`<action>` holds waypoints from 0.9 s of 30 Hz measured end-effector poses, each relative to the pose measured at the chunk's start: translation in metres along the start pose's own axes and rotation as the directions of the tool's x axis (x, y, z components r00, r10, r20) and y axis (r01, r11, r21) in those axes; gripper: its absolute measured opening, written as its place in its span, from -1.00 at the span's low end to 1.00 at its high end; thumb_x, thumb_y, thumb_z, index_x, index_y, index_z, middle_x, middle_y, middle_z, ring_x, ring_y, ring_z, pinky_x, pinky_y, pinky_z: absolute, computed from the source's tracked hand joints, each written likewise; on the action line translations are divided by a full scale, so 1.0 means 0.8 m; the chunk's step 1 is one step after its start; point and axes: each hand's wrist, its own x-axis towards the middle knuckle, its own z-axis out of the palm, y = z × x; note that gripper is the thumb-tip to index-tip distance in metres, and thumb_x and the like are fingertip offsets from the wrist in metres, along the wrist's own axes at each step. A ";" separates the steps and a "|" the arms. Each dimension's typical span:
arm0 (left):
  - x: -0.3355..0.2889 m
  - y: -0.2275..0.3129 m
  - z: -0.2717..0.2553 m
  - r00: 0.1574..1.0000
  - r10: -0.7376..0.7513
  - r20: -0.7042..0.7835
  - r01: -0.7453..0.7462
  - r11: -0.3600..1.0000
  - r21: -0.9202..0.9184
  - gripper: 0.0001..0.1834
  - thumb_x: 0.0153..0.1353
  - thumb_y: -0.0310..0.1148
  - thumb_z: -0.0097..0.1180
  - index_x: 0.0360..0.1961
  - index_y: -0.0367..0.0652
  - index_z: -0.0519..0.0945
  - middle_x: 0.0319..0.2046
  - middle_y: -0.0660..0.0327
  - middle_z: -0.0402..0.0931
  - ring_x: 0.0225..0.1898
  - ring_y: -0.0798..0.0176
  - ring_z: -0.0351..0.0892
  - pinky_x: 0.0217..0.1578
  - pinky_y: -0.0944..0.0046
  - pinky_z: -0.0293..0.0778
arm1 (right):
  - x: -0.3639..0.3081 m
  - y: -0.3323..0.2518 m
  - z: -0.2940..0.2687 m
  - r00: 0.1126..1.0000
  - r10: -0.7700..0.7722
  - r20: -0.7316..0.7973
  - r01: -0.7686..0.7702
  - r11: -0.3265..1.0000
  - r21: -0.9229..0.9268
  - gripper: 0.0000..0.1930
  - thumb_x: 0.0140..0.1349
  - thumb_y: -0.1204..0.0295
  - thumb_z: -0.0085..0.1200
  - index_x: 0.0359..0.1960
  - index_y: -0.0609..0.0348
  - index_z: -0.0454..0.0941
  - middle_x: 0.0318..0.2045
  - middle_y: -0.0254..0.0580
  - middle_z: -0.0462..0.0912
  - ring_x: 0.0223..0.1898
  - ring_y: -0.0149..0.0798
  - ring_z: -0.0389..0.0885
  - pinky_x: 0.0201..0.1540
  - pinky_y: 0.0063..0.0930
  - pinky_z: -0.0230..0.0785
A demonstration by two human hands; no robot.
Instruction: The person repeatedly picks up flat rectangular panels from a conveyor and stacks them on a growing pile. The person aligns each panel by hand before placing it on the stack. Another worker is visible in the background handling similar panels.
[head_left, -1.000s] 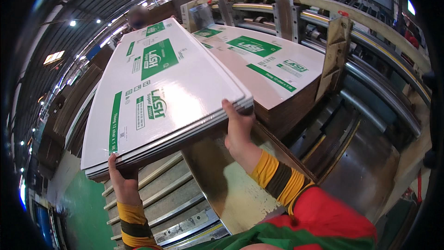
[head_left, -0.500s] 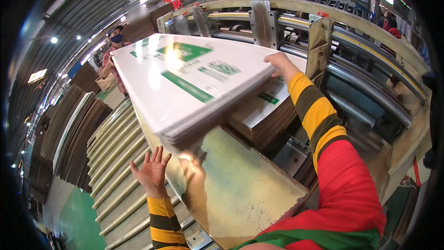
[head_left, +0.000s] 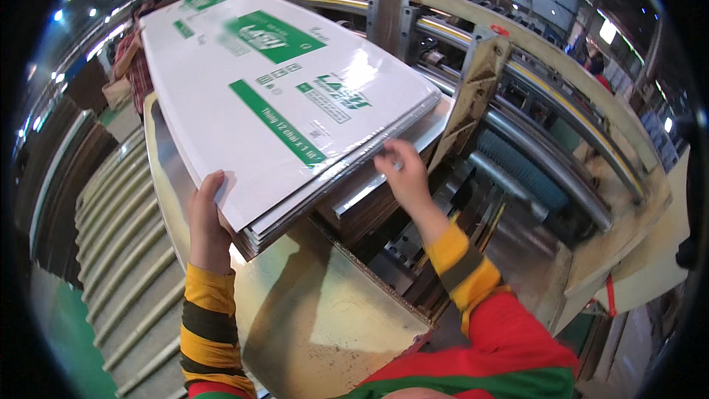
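A stack of white carton sheets point(head_left: 295, 103) with green printed panels slants across the machine's feed table, its near corner toward me. At the left near corner my left hand point(head_left: 209, 225) grips the stack, thumb along the side edge; its other fingers are hidden by the sheets. My right hand point(head_left: 406, 177) is at the near right edge, fingers bent and apart, fingertips at the sheet edges with no sheet visibly held. Beneath the right part of the sheets lies another pile of brown-edged cardboard point(head_left: 365, 214). At the far end, a co-worker in a checked shirt point(head_left: 131, 66) has a hand by the stack.
A worn metal table plate point(head_left: 332, 310) lies in front of me. On the right stands a machine with steel rollers point(head_left: 554, 162) and a cream frame post point(head_left: 473, 92). A slatted roller conveyor point(head_left: 118, 251) runs along the left, with cardboard piles point(head_left: 70, 155) beyond it.
The stack has come down and toward the left, its edges now more even. My left hand, open and apart before, now grips its corner. My right hand has left the top edge and moved lower.
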 end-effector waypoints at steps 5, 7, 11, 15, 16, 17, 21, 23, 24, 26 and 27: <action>-0.020 -0.041 0.077 0.988 0.113 -0.102 -0.108 0.993 0.053 -0.62 0.13 -0.35 0.18 -0.11 -0.40 0.44 -0.23 0.04 0.52 -0.22 0.15 0.58 -0.18 0.22 0.54 | -0.148 -0.047 -0.087 0.904 0.146 0.402 -0.152 0.988 -0.018 -0.62 0.04 0.51 0.30 -0.05 0.20 0.56 0.00 -0.21 0.50 -0.09 -0.36 0.53 -0.13 -0.49 0.42; -0.013 -0.048 0.085 0.986 0.011 -0.168 -0.011 1.000 0.001 -0.61 0.15 -0.32 0.16 -0.10 -0.38 0.42 -0.22 0.06 0.49 -0.20 0.16 0.55 -0.14 0.23 0.50 | -0.185 -0.068 -0.114 0.809 0.274 0.520 -0.317 0.948 -0.008 -0.55 0.06 0.46 0.29 0.04 0.21 0.52 0.14 -0.10 0.44 0.10 -0.23 0.49 0.05 -0.40 0.39; 0.011 -0.047 0.068 0.999 -0.046 -0.013 0.044 0.988 -0.150 -0.61 0.17 -0.25 0.08 -0.09 -0.33 0.38 -0.24 0.10 0.44 -0.21 0.18 0.50 -0.13 0.24 0.43 | -0.228 -0.100 -0.123 0.657 0.158 0.737 -0.105 0.988 -0.117 -0.30 0.00 0.22 0.37 0.19 0.20 0.40 0.25 0.08 0.32 0.32 0.02 0.27 0.30 -0.20 0.17; 0.022 -0.056 0.074 0.982 -0.040 -0.186 0.015 0.991 -0.132 -0.57 0.17 -0.23 0.01 -0.03 -0.30 0.34 -0.22 0.08 0.41 -0.20 0.16 0.47 -0.14 0.21 0.41 | -0.245 -0.113 -0.109 0.704 0.172 0.689 -0.081 0.983 -0.162 -0.17 -0.10 0.12 0.43 0.21 0.23 0.38 0.25 0.14 0.31 0.30 0.11 0.29 0.30 -0.18 0.19; 0.023 -0.063 0.085 0.982 -0.038 -0.185 0.010 0.989 -0.150 -0.57 0.17 -0.23 0.00 -0.02 -0.30 0.33 -0.22 0.08 0.41 -0.19 0.16 0.46 -0.13 0.20 0.40 | -0.247 -0.115 -0.107 0.740 0.144 0.657 -0.041 0.985 -0.169 -0.17 -0.10 0.12 0.43 0.20 0.24 0.38 0.25 0.14 0.32 0.29 0.11 0.31 0.28 -0.18 0.21; 0.024 -0.070 0.098 0.983 -0.034 -0.183 0.002 0.985 -0.171 -0.56 0.17 -0.23 0.00 -0.01 -0.30 0.33 -0.22 0.08 0.41 -0.18 0.16 0.46 -0.13 0.19 0.40 | -0.247 -0.116 -0.106 0.770 0.126 0.626 -0.006 0.982 -0.190 -0.17 -0.10 0.11 0.43 0.19 0.25 0.38 0.24 0.15 0.32 0.27 0.12 0.33 0.27 -0.19 0.23; 0.028 -0.101 0.158 0.897 0.161 -0.412 0.036 0.902 0.431 -0.15 0.23 -0.01 -0.06 0.33 -0.48 0.07 0.32 -0.35 0.00 0.38 -0.15 0.02 0.32 0.03 0.01 | -0.250 -0.124 -0.106 0.822 0.106 0.560 0.053 0.964 -0.260 -0.19 -0.13 0.12 0.44 0.16 0.26 0.40 0.23 0.13 0.34 0.20 0.11 0.43 0.21 -0.21 0.32; 0.025 -0.107 0.158 0.928 0.186 -0.323 -0.080 0.946 0.314 -0.12 0.28 0.01 -0.14 0.39 -0.47 -0.07 0.40 -0.29 -0.17 0.46 -0.10 -0.21 0.39 0.10 -0.18 | -0.252 -0.125 -0.104 0.819 0.114 0.562 0.105 0.934 -0.342 -0.22 -0.13 0.16 0.44 0.14 0.25 0.42 0.21 0.11 0.37 0.17 0.08 0.45 0.20 -0.22 0.34; 0.019 -0.109 0.150 0.925 0.247 -0.288 -0.179 0.953 0.244 -0.10 0.31 0.01 -0.18 0.41 -0.46 -0.14 0.44 -0.26 -0.25 0.50 -0.07 -0.32 0.42 0.13 -0.27 | -0.254 -0.125 -0.102 0.813 0.126 0.568 0.121 0.918 -0.377 -0.23 -0.14 0.17 0.44 0.13 0.25 0.43 0.20 0.09 0.39 0.16 0.07 0.46 0.19 -0.23 0.34; -0.002 -0.113 0.125 0.961 0.232 -0.149 -0.234 0.972 0.006 -0.12 0.34 0.02 -0.24 0.42 -0.43 -0.18 0.46 -0.18 -0.30 0.50 -0.02 -0.36 0.43 0.16 -0.35 | -0.258 -0.125 -0.100 0.811 0.120 0.573 0.125 0.921 -0.369 -0.27 -0.13 0.21 0.43 0.11 0.25 0.45 0.18 0.07 0.42 0.14 0.06 0.49 0.18 -0.23 0.36; -0.014 -0.115 0.111 0.960 0.266 -0.089 -0.271 0.961 -0.050 -0.17 0.39 0.04 -0.29 0.43 -0.39 -0.14 0.46 -0.08 -0.20 0.48 0.06 -0.26 0.42 0.20 -0.27 | -0.260 -0.124 -0.100 0.812 0.114 0.572 0.126 0.924 -0.362 -0.29 -0.13 0.23 0.43 0.10 0.25 0.46 0.17 0.06 0.43 0.12 0.06 0.50 0.17 -0.23 0.36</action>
